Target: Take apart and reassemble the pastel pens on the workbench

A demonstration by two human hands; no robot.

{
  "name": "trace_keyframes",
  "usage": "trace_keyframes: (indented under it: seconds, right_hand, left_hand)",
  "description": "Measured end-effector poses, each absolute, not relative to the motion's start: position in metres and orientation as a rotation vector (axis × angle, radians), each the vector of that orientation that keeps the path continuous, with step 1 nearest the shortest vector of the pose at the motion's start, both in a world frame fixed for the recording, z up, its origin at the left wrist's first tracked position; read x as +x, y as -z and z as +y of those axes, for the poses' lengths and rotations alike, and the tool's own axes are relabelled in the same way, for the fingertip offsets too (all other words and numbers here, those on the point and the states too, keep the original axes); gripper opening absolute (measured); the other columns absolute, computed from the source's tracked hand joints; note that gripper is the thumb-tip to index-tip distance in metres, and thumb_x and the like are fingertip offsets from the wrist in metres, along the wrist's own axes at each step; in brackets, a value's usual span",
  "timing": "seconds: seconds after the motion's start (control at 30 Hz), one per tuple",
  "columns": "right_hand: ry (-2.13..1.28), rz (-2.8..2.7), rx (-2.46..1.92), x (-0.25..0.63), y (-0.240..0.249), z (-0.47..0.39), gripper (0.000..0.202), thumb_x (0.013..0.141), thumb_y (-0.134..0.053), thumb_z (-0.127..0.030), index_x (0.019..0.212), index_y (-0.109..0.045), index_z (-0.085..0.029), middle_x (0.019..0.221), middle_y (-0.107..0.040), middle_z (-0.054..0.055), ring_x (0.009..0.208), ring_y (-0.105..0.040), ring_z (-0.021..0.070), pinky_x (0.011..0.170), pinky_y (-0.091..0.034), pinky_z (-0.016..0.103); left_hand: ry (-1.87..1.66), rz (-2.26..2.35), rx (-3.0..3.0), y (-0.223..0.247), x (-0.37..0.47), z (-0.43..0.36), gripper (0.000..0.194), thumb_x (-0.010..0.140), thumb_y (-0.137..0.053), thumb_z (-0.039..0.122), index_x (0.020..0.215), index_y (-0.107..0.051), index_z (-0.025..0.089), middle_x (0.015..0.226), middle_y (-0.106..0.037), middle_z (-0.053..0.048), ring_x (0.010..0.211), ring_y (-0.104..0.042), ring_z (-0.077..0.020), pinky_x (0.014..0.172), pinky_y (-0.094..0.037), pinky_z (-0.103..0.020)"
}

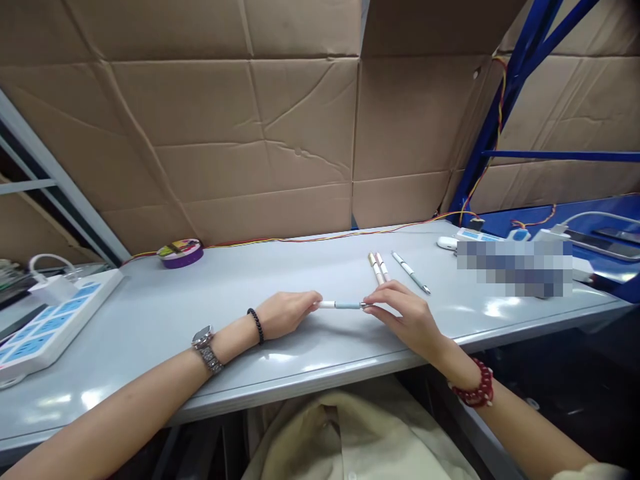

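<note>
Between my two hands a white and light-blue pen [347, 305] lies level, just above the grey table. My left hand [287, 315] is closed in a pinch on its white end. With thumb and fingers, my right hand [407, 313] pinches the silver tip at the other end. Just beyond my right hand, two pens with white and pinkish barrels [376, 268] lie side by side, their near ends partly hidden by my fingers. To their right rests a white and green pen [410, 272], slanting toward me with its silver tip nearest.
A purple round tape roll [181, 254] sits at the back left. White power strips with blue sockets stand at the left [55, 327] and back right [477, 235]. Thin red and yellow wires [280, 240] run along the back edge, before a cardboard wall [225, 133]. A blue frame [493, 113] rises at right.
</note>
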State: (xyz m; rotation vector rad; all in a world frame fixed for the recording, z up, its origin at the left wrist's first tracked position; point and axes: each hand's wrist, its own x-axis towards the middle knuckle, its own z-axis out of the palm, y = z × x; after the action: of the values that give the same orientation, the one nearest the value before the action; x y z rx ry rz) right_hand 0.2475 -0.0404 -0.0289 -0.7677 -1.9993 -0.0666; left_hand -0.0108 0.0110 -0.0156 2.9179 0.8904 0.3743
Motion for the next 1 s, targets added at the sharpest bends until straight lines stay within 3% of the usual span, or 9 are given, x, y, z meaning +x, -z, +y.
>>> trace_keyframes:
  seconds: [0.27,0.4,0.57,1.0]
  right_hand:
    - [0.207,-2.125,-0.791,0.2466,0.0262,-0.0413,0.020,0.092,-0.043,-0.023,0.082,-0.059,-0.020,0.065,-0.059,0.004,0.066,-0.052,0.0182,0.060,-0.047,0.031]
    - [0.277,-2.060,-0.733,0.2467,0.0286,-0.0423,0.014,0.089,-0.050,-0.017,0.092,-0.062,-0.022,0.073,-0.066,0.004,0.074,-0.056,0.0191,0.066,-0.050,0.033]
    - [0.312,-2.006,-0.692,0.2484,0.0348,-0.0416,0.024,0.085,-0.054,-0.011,0.101,-0.064,-0.026,0.077,-0.069,0.003,0.078,-0.060,0.0189,0.066,-0.054,0.032]
    - [0.312,-2.269,-0.865,0.2456,0.0275,-0.0389,0.018,0.092,-0.043,-0.017,0.085,-0.059,-0.019,0.070,-0.060,0.004,0.072,-0.050,0.0183,0.065,-0.044,0.030]
  left_hand:
    - [-0.384,0.873,2.933,0.0151,-0.0090,0.0072,0.026,0.095,-0.023,0.026,0.099,-0.048,0.020,0.078,-0.063,-0.004,0.065,-0.058,-0.0164,0.060,-0.041,-0.025]
    - [-0.359,0.896,2.939,0.0126,-0.0080,0.0051,0.024,0.094,-0.024,0.024,0.098,-0.047,0.020,0.078,-0.063,-0.003,0.063,-0.057,-0.0164,0.058,-0.039,-0.025]
    - [-0.302,0.935,2.932,0.0075,-0.0084,0.0036,0.022,0.092,-0.025,0.021,0.097,-0.047,0.021,0.065,-0.060,0.000,0.052,-0.053,-0.0160,0.053,-0.035,-0.024]
    - [-0.280,0.937,2.926,0.0131,-0.0107,0.0089,0.025,0.093,-0.023,0.023,0.096,-0.047,0.021,0.074,-0.063,-0.002,0.059,-0.055,-0.0173,0.056,-0.036,-0.025]
